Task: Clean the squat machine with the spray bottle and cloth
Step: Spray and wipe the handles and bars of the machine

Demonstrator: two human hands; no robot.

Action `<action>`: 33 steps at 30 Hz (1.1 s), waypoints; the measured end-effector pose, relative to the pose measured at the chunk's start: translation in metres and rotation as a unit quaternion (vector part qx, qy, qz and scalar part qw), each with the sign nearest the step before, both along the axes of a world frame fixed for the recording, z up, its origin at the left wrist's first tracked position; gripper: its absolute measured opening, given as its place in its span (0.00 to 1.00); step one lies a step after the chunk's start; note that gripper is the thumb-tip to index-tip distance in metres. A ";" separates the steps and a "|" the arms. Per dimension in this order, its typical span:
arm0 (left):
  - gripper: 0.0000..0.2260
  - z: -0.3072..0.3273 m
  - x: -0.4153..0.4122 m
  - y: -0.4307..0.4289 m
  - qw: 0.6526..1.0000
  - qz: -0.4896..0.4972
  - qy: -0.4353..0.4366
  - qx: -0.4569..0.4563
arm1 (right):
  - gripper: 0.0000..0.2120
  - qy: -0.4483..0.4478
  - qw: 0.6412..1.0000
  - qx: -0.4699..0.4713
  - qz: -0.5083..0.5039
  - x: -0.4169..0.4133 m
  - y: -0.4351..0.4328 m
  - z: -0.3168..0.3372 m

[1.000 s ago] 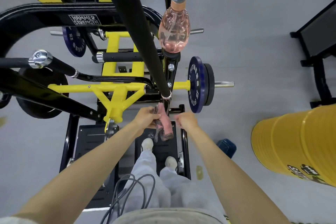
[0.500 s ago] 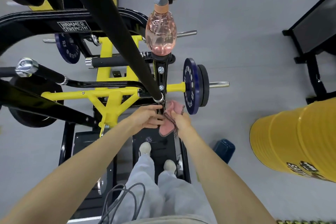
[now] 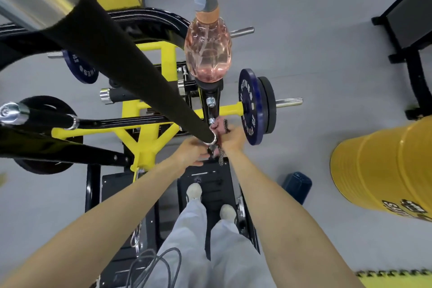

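Fingers curled, the right hand (image 3: 233, 141) clutches the cloth (image 3: 219, 127) against the post (image 3: 210, 111), the left hand (image 3: 190, 154) pinching its hanging end beneath the handle (image 3: 131, 63) slanting up-left.

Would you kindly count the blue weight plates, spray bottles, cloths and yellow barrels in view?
Blue weight plates: 2
Spray bottle: 1
Cloth: 1
Yellow barrel: 1
Total: 5

Spray bottle (image 3: 207, 54) beyond cloth (image 3: 219, 127), barrel (image 3: 383, 168) right.

Grey floor (image 3: 315, 30), yellow drum (image 3: 383, 170), black bench (image 3: 411, 21).
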State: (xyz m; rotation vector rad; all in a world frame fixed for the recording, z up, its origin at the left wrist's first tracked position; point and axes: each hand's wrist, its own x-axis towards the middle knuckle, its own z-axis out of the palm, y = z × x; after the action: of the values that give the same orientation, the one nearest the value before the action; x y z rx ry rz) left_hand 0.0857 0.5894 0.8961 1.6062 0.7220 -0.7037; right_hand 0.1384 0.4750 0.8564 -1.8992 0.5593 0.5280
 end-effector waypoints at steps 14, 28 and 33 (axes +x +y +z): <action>0.06 -0.015 0.006 0.010 0.998 0.031 0.046 0.004 | 0.12 0.009 0.995 0.083 0.047 0.017 -0.004 -0.011; 0.13 -0.011 -0.014 -0.004 0.990 0.027 0.033 0.135 | 0.21 0.175 0.909 0.366 -0.098 -0.034 -0.017 0.015; 0.13 -0.003 -0.019 -0.014 0.993 0.063 0.061 0.078 | 0.13 0.202 0.898 0.379 -0.095 -0.037 -0.027 0.031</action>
State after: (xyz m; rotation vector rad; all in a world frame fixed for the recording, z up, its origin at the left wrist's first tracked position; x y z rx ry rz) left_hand 0.0664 0.5751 0.8928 1.6521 0.9787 -0.6708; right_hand 0.1009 0.4477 0.8877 -0.9822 0.6710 0.8707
